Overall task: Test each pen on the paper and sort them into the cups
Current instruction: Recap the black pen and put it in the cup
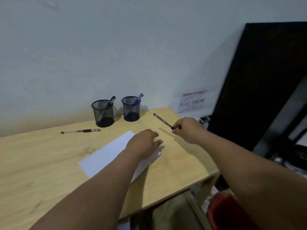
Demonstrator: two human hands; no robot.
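A white sheet of paper point(106, 155) lies on the wooden table point(49, 163). My left hand point(142, 145) rests flat on the sheet's right end, fingers relaxed. My right hand point(187, 130) pinches the near end of a clear pen point(162, 120) that points away to the upper left, just above the table. Two black mesh cups stand by the wall: the left cup point(103, 113) holds a black pen point(110, 102), the right cup point(131, 109) holds a blue pen point(138, 98). Another black-grip pen point(80, 131) lies on the table in front of the left cup.
A handwritten paper notice point(192, 101) leans on the wall at the table's far right corner. A large black panel point(265, 80) stands to the right. Below the table's near edge are a red object point(222, 211) and olive fabric point(174, 213).
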